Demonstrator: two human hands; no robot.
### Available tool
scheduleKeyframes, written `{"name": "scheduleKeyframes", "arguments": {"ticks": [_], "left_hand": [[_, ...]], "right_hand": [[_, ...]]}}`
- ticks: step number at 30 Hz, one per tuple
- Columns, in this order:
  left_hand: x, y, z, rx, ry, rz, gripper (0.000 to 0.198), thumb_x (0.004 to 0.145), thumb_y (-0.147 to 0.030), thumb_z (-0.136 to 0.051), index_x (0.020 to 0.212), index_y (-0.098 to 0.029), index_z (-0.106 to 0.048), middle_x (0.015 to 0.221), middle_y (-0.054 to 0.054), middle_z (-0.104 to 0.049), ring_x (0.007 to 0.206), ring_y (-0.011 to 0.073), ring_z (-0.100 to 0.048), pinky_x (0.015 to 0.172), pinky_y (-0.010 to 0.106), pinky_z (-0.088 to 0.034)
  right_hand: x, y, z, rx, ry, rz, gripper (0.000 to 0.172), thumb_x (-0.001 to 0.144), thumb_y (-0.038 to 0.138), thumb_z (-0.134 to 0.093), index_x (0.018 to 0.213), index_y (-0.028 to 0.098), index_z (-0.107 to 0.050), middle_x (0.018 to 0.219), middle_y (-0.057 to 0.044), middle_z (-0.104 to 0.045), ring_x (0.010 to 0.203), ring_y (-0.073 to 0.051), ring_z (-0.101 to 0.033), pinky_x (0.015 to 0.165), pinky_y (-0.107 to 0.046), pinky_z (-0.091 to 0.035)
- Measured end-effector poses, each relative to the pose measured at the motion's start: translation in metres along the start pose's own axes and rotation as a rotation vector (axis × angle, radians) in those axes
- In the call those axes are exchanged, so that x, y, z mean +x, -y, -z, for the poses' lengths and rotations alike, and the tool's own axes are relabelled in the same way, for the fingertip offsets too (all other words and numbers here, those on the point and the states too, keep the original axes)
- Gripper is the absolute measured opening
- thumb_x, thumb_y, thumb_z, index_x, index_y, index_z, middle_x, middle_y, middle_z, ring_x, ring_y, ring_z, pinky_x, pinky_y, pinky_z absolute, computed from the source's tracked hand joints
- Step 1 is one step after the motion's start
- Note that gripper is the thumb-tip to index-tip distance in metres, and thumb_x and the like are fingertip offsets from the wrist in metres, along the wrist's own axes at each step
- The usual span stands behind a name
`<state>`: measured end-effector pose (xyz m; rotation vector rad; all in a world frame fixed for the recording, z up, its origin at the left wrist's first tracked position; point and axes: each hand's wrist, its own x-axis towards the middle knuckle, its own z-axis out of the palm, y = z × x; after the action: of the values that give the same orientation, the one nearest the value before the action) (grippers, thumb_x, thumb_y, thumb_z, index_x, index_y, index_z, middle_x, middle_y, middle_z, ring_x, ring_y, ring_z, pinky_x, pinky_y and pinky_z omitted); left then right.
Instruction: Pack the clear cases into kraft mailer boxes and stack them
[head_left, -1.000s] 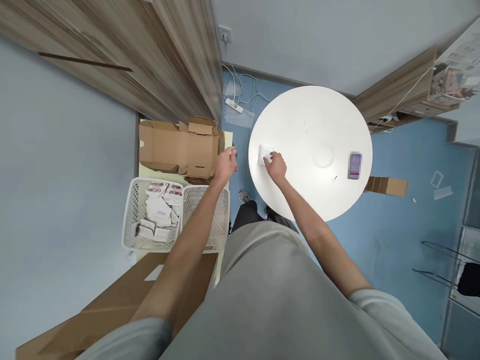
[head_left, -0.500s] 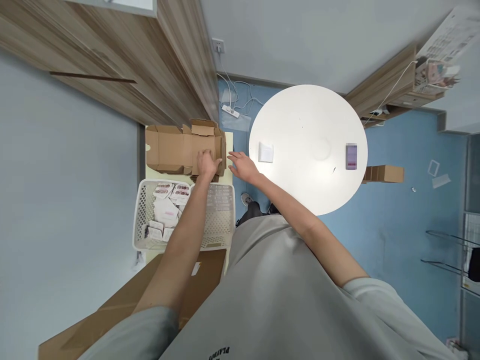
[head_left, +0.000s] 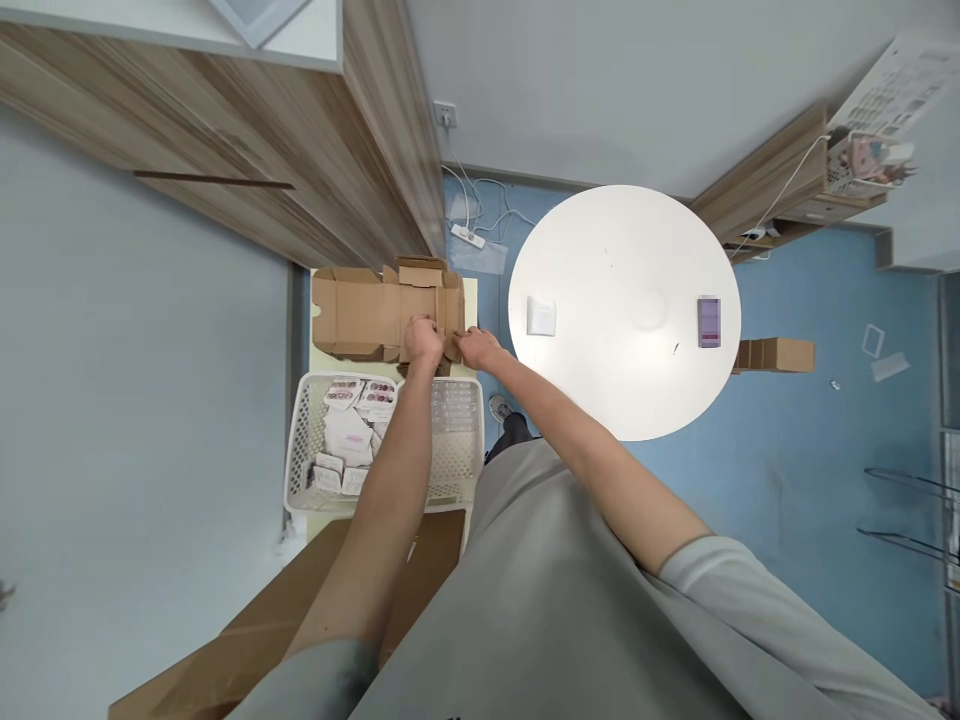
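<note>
An unfolded brown cardboard box (head_left: 367,310) lies on a pale yellow table (head_left: 470,300), its flaps spread. My left hand (head_left: 424,340) rests on the inner part of the cardboard, its fingers curled down against it. At the cardboard's right edge, my right hand (head_left: 477,348) has its fingers closed on a side flap. Just below the cardboard are two white baskets; the left one (head_left: 296,450) holds white packets and small packs, the right one (head_left: 478,440) clear plastic trays.
A round white table (head_left: 615,260) on the right bears a white packet (head_left: 541,316) and a purple box (head_left: 709,321). A large brown carton (head_left: 300,600) stands below the baskets. A power strip (head_left: 468,236) with cables lies on the floor.
My right hand has moved from beside the cardboard onto its right flap, and its fingers have closed. My left hand stays on the cardboard, its fingers more curled. The camera view has shifted slightly.
</note>
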<state>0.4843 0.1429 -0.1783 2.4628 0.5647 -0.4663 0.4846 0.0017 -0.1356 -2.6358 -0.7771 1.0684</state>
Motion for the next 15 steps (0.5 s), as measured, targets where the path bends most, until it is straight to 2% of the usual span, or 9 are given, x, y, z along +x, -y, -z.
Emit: {"name": "scheduleKeyframes", "arguments": {"ticks": [4, 7, 11, 15], "left_hand": [[-0.004, -0.001, 0.001, -0.024, -0.057, 0.020, 0.018, 0.090, -0.022, -0.065, 0.095, -0.020, -0.082, 0.154, 0.014, -0.072, 0.131, 0.0312, -0.072, 0.118, 0.042, -0.053], [-0.001, -0.001, 0.010, -0.053, -0.038, 0.040, 0.021, 0.087, -0.022, -0.068, 0.099, -0.020, -0.085, 0.152, 0.013, -0.074, 0.134, 0.0319, -0.072, 0.118, 0.041, -0.053], [-0.003, -0.009, 0.032, -0.056, -0.009, 0.080, 0.020, 0.090, -0.024, -0.069, 0.098, -0.017, -0.086, 0.145, 0.014, -0.078, 0.133, 0.0340, -0.074, 0.114, 0.040, -0.056], [-0.021, -0.020, 0.062, -0.066, -0.104, 0.075, 0.018, 0.092, -0.025, -0.067, 0.093, -0.019, -0.084, 0.139, 0.012, -0.081, 0.129, 0.0316, -0.076, 0.113, 0.038, -0.057]], "right_hand": [[0.006, 0.000, -0.001, 0.064, 0.074, -0.084, 0.051, 0.099, 0.009, -0.059, 0.150, 0.015, -0.064, 0.175, -0.016, -0.051, 0.153, -0.036, -0.056, 0.127, -0.053, -0.048], [0.012, 0.001, 0.002, 0.085, 0.098, -0.104, 0.047, 0.100, 0.012, -0.061, 0.146, 0.014, -0.068, 0.168, -0.019, -0.059, 0.151, -0.036, -0.060, 0.126, -0.054, -0.049], [0.022, 0.004, 0.001, 0.107, 0.095, -0.114, 0.042, 0.100, 0.012, -0.062, 0.140, 0.012, -0.073, 0.158, -0.021, -0.068, 0.150, -0.037, -0.063, 0.126, -0.055, -0.049], [0.028, 0.003, -0.006, 0.154, 0.036, -0.091, 0.041, 0.097, 0.010, -0.064, 0.135, 0.011, -0.078, 0.153, -0.025, -0.071, 0.147, -0.040, -0.066, 0.125, -0.061, -0.050]]}}
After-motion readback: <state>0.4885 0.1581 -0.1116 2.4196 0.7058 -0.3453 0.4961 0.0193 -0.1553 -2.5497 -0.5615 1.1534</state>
